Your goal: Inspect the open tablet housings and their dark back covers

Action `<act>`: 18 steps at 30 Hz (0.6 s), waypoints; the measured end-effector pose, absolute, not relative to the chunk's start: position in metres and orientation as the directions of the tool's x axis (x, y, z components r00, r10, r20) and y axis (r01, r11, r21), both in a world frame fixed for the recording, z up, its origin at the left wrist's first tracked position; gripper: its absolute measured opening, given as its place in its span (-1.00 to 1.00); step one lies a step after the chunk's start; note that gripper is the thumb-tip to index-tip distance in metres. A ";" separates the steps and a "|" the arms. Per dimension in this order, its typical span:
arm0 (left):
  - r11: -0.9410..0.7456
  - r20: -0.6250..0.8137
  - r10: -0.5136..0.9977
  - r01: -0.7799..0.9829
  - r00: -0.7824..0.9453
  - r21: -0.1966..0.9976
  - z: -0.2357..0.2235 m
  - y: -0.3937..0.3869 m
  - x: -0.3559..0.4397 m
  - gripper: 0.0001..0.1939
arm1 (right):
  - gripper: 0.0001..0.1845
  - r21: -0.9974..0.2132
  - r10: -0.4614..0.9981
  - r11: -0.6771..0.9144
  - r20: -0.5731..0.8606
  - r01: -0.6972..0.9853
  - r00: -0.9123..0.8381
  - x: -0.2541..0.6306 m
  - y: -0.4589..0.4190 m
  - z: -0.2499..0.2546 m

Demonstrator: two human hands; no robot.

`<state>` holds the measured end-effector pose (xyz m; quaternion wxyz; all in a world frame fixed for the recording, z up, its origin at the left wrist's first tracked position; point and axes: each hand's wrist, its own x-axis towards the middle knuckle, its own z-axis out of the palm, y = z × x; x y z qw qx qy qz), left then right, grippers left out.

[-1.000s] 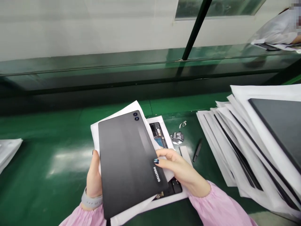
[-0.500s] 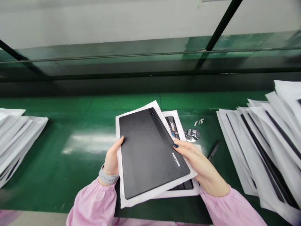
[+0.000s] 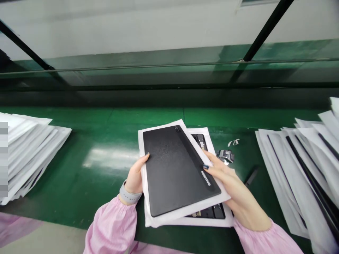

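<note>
Between both hands is a black tablet back cover marked POSITIVO, camera lenses at its top corner, lying on a white foam sleeve. My left hand grips the left edge, thumb on top and fingers hidden underneath. At the right edge my right hand is closed on cover and sleeve, with a fingertip over the black surface. Below them, partly covered, an opened tablet with its inner parts showing rests on another white sheet.
White sleeves are stacked at left and right, the right ones with dark panels inside. Near my right hand lie a silver metal object, a curled white strip and a dark pen-like tool on the green table.
The whole scene has shifted right in view as the camera turned left. Both hands keep their hold on the cover, which tilts a little differently over the opened tablet.
</note>
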<state>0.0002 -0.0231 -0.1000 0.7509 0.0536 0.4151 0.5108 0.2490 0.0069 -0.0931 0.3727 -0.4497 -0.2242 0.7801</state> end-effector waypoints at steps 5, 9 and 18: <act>0.301 -0.327 0.941 -0.665 0.091 0.684 -0.079 -0.039 0.006 -0.55 | -0.56 -0.654 0.741 -0.645 -0.409 -0.394 -0.533 0.247 0.005 -0.099; 0.156 -0.044 0.975 -0.532 0.217 0.832 -0.054 -0.050 0.020 -0.44 | -0.54 -0.652 0.754 -0.613 -0.313 -0.447 -0.577 0.245 0.003 -0.106; 0.063 0.053 0.943 -0.333 0.328 0.941 -0.040 -0.061 0.034 -0.34 | -0.50 -0.650 0.762 -0.578 -0.214 -0.493 -0.612 0.243 0.003 -0.108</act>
